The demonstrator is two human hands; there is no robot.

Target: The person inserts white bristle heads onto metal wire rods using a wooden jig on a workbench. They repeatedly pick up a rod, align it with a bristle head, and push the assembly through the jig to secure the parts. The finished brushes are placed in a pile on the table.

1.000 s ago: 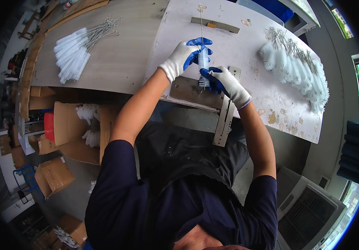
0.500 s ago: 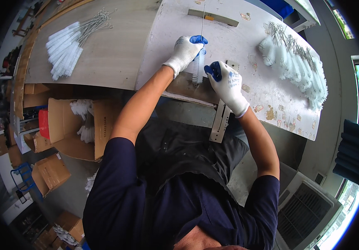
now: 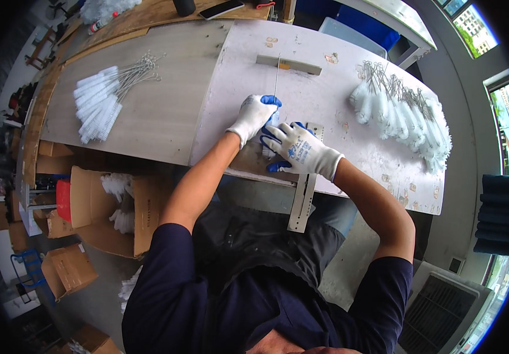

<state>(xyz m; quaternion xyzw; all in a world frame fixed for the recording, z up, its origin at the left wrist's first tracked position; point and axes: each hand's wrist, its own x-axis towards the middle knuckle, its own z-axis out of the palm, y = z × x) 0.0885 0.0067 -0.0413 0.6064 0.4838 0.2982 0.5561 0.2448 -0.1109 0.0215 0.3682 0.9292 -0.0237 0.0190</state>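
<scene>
My left hand (image 3: 252, 120), in a white glove with blue fingertips, is closed on a white bristle brush (image 3: 272, 119) near where its wire stem (image 3: 277, 78) begins. The stem points away from me, toward a grey metal bar. My right hand (image 3: 304, 151), gloved the same way, lies over the bristle end with its fingers spread. Much of the bristle part is hidden under both hands. Close by the right hand, a slotted metal bracket (image 3: 303, 203) sticks out over the table's near edge.
The grey bar (image 3: 290, 64) lies across the white tabletop (image 3: 236, 65). Brushes with looped wire ends form a pile at left (image 3: 98, 106), and fluffier brushes (image 3: 402, 115) lie at right. Below left stands an open cardboard box (image 3: 148, 206) holding white brushes. A phone (image 3: 222, 9) rests at the back.
My right hand has moved left onto the bristle end, and its curled fingers have spread. The left hand keeps its hold on the brush. The whole view has shifted, showing more of the table's back.
</scene>
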